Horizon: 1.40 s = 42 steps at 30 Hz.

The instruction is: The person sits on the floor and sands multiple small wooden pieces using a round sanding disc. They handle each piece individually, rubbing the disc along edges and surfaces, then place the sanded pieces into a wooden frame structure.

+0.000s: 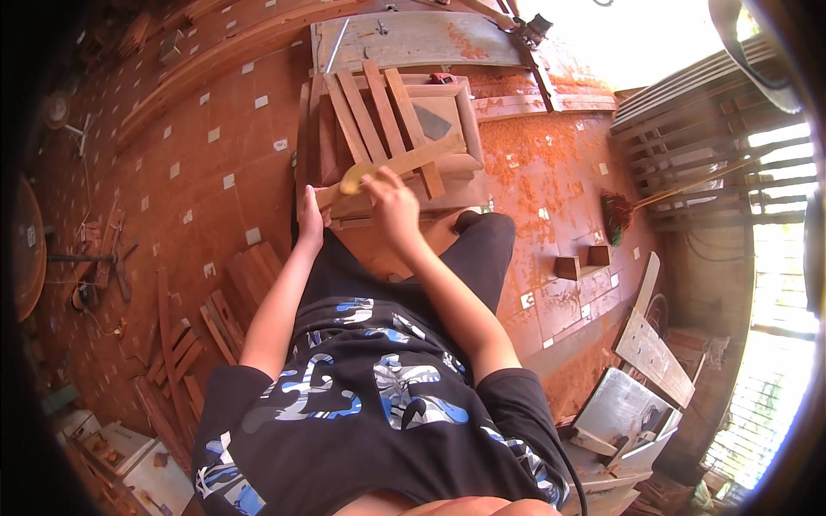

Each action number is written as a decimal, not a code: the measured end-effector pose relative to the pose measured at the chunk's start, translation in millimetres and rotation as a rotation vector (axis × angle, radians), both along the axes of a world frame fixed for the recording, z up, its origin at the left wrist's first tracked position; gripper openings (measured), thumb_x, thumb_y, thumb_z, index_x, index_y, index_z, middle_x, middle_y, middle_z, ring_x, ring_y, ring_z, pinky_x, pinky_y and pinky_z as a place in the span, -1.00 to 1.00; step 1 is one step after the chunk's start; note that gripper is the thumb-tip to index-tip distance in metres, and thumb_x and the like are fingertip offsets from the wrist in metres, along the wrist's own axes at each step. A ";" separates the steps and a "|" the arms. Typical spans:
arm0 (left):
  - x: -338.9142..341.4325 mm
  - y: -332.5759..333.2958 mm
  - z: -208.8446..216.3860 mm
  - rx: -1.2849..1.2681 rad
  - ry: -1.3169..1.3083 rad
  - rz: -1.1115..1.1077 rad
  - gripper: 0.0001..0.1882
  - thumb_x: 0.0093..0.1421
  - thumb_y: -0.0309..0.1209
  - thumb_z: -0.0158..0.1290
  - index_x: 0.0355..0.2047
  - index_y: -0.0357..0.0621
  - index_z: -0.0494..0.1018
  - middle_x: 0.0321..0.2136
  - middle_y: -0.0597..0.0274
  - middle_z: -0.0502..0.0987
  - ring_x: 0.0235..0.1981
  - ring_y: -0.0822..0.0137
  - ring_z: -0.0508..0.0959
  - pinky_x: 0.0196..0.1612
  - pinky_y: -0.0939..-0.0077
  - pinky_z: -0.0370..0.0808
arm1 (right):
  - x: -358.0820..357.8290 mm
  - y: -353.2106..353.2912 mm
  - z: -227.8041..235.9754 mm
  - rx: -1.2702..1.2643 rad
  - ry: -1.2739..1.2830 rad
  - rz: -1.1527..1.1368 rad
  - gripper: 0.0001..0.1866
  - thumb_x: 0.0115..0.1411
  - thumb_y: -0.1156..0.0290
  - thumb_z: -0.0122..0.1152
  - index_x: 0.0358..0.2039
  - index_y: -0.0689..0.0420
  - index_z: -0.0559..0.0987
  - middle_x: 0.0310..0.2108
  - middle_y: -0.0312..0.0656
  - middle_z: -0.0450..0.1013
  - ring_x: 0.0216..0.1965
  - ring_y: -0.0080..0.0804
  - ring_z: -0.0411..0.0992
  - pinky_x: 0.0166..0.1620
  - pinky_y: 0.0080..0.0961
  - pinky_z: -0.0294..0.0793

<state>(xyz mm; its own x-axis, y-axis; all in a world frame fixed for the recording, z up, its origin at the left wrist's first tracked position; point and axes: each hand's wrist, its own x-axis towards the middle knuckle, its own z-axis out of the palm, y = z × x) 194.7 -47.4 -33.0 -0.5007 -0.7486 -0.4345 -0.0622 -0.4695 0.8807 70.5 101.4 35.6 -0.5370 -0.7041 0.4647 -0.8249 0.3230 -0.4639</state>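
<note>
My left hand (311, 220) is closed on the near left end of a wooden strip (422, 155), which slants up to the right in front of my knees. Across the strip, my right hand (394, 206) presses a curled yellowish piece of sandpaper (352, 179) with bent fingers. Beyond my hands, several loose wooden slats (383, 107) lie side by side on a low wooden workpiece with a raised frame (471, 138). A dark grey flat piece (432, 123) rests inside that frame, and a small red tool (442, 78) sits at its far edge.
A long wooden board (413, 39) lies behind the workpiece, with sawdust about it. Wood pieces (176, 353) lie on the tiled floor at left. To the right are a broom (617, 215), a small wooden bracket (582, 263) and a metal-topped machine (613, 408).
</note>
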 end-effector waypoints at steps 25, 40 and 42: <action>1.4 -1.2 2.6 0.030 0.121 -0.007 -0.46 0.46 0.16 -0.22 -0.21 -0.05 0.45 -0.67 0.52 0.16 -0.71 0.63 0.10 -0.63 0.64 0.04 | -64.1 30.3 -5.7 -0.020 0.115 -0.386 -0.66 0.14 0.60 0.14 -0.08 0.05 0.66 -0.03 -0.08 0.61 0.06 -0.02 0.55 -0.13 -0.17 0.53; 5.5 -1.5 4.9 -0.011 0.114 -0.133 -0.52 0.48 0.11 -0.22 -0.16 -0.04 0.41 -0.65 0.50 0.18 -0.69 0.61 0.15 -0.60 0.63 0.11 | -72.3 27.4 -9.5 -0.014 0.106 -0.440 -0.69 0.12 0.62 0.11 -0.19 0.06 0.70 -0.11 -0.15 0.65 0.11 -0.14 0.54 -0.06 -0.21 0.46; 2.5 -0.1 6.6 0.010 0.116 -0.128 -0.51 0.47 0.13 -0.21 -0.16 -0.02 0.41 -0.67 0.51 0.16 -0.69 0.60 0.14 -0.60 0.62 0.12 | -81.1 40.6 -12.3 -0.045 0.057 -0.394 -0.69 0.10 0.60 0.15 -0.15 0.11 0.68 -0.04 -0.13 0.63 0.15 -0.12 0.52 -0.04 -0.22 0.45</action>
<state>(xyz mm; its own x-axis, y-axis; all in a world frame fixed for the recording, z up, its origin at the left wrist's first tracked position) 197.2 -47.5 -26.4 -0.6385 -0.6716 -0.3758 -0.0205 -0.4733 0.8807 -10.7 142.0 23.3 -0.7340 -0.4276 0.5276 -0.6670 0.6001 -0.4415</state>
